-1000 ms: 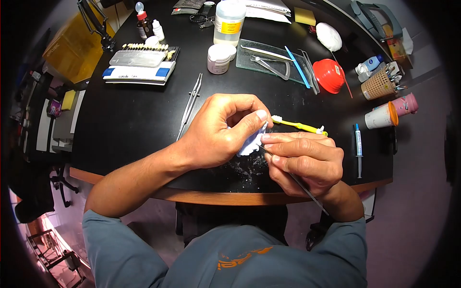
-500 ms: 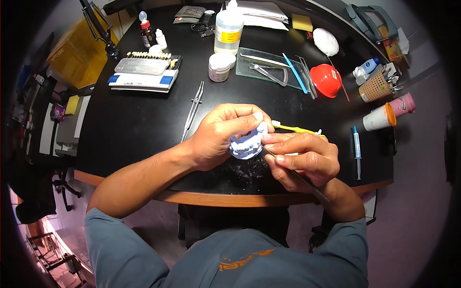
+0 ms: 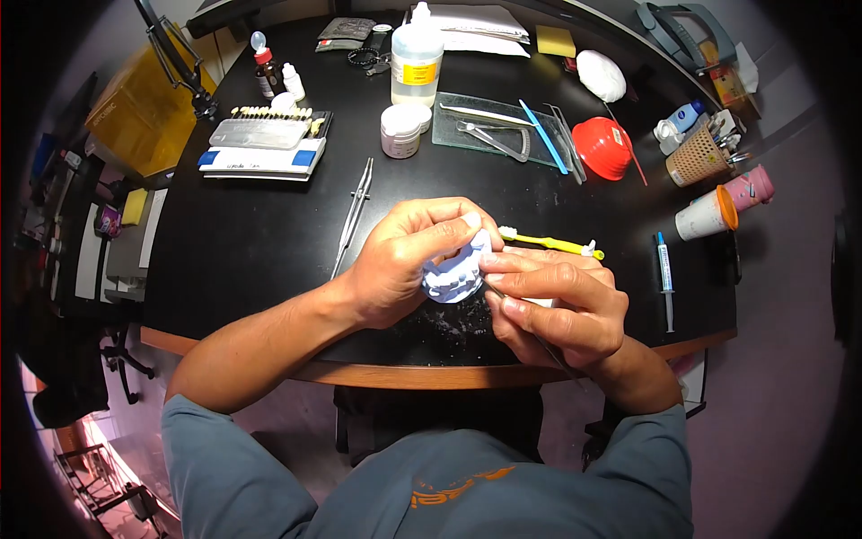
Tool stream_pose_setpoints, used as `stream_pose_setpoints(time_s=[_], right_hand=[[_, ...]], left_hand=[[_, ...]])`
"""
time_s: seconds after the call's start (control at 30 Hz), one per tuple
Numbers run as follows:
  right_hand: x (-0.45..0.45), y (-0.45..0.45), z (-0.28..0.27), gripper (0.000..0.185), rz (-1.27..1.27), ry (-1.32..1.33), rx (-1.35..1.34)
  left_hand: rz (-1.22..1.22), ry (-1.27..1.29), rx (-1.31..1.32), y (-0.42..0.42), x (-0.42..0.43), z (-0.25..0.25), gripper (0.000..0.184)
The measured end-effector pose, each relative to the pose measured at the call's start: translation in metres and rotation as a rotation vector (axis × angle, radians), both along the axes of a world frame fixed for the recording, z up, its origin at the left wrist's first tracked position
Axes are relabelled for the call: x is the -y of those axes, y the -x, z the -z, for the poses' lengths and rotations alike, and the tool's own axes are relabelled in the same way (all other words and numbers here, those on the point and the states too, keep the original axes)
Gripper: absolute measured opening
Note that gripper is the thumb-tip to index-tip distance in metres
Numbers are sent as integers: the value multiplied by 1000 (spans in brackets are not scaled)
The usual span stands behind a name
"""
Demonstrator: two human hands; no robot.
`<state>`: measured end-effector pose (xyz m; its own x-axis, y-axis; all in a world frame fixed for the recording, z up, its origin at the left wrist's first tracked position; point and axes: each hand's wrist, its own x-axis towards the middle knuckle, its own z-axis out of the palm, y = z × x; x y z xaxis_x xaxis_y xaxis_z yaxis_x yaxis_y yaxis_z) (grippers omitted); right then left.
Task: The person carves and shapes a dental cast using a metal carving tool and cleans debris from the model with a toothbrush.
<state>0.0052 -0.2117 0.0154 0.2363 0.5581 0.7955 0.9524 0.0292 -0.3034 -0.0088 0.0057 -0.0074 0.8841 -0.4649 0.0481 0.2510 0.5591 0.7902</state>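
Note:
My left hand (image 3: 409,256) is closed round a pale bluish-white dental plaster model (image 3: 453,278), with the thumb over its upper edge. My right hand (image 3: 570,305) pinches a thin, dark metal dental instrument (image 3: 558,357), whose handle slants down to the right under the palm. Its tip is at the model's right side, partly hidden by my fingers, so contact cannot be made out. White shavings (image 3: 462,325) lie on the table below the model. A yellow toothbrush (image 3: 552,242) lies just beyond my right hand, and metal tweezers (image 3: 353,216) rest left of my left hand.
A black table (image 3: 242,251) has a wooden front edge (image 3: 404,375). At the back stand a tooth shade guide (image 3: 269,135), a white jar (image 3: 400,133), a clear bottle (image 3: 416,63), and a glass slab (image 3: 449,135). On the right are a red bowl (image 3: 602,148), a cup (image 3: 705,216) and a syringe (image 3: 664,274).
The view has shifted slightly. Both hands and the model sit a little further left in it, and the instrument's handle has swung slightly left. Both grips look the same.

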Motion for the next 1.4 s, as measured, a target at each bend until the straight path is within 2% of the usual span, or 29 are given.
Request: stream_pose_setpoints(time_s=[0.3, 0.5, 0.6, 0.8, 0.9, 1.0, 1.1, 1.3, 1.4], right_hand=[[0, 2, -4, 22, -14, 1, -34], [0, -1, -4, 15, 3, 51, -102], [3, -3, -2, 16, 7, 89, -122], [0, -3, 2, 14, -32, -9, -123], [2, -4, -1, 22, -54, 43, -122], [2, -3, -2, 22, -43, 64, -122], [0, -4, 2, 14, -21, 12, -118], [0, -4, 1, 13, -28, 20, -109], [2, -4, -2, 22, -54, 65, -116]], left_hand=[[-50, -98, 101, 0, 0, 1, 31], [-124, -423, 341, -6, -9, -5, 30], [-98, -526, 353, -7, -12, -8, 30], [-100, -494, 365, -6, -13, -5, 29], [-99, -500, 361, -6, -13, -4, 29], [-103, -469, 361, -6, -12, -2, 30], [-99, -491, 354, -5, -13, -4, 30], [-117, -459, 376, -4, -11, -4, 29], [-116, -454, 370, -4, -11, -3, 30]])
